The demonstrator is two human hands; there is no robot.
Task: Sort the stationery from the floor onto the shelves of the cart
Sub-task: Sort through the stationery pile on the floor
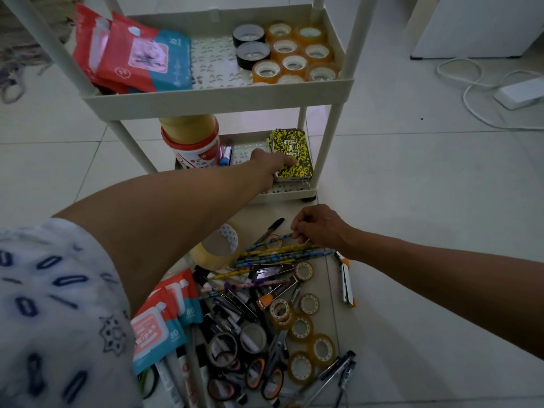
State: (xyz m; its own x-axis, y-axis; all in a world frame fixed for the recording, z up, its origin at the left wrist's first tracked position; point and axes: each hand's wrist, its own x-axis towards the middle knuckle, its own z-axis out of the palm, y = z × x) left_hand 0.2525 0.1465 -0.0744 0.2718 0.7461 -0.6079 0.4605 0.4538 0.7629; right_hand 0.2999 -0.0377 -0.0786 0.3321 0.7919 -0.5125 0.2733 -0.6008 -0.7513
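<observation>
My left hand point(272, 161) reaches into the bottom shelf of the white cart point(217, 97) and its fingers rest on a stack of yellow-and-black notebooks point(294, 160). My right hand point(318, 225) hovers low over the floor pile and pinches the end of a blue patterned pencil point(269, 241). More patterned pencils point(279, 254) lie just below it. The pile on the floor holds tape rolls point(300, 328), scissors point(270, 375), staplers point(273, 270), pens and wipes packs point(164, 316).
The middle cart shelf holds red wipes packs point(132, 54), two black tape rolls point(250, 44) and several clear tape rolls point(297, 54). A yellow-lidded canister point(191, 139) stands on the bottom shelf. A white power strip with cable point(518, 92) lies on the tiles at right.
</observation>
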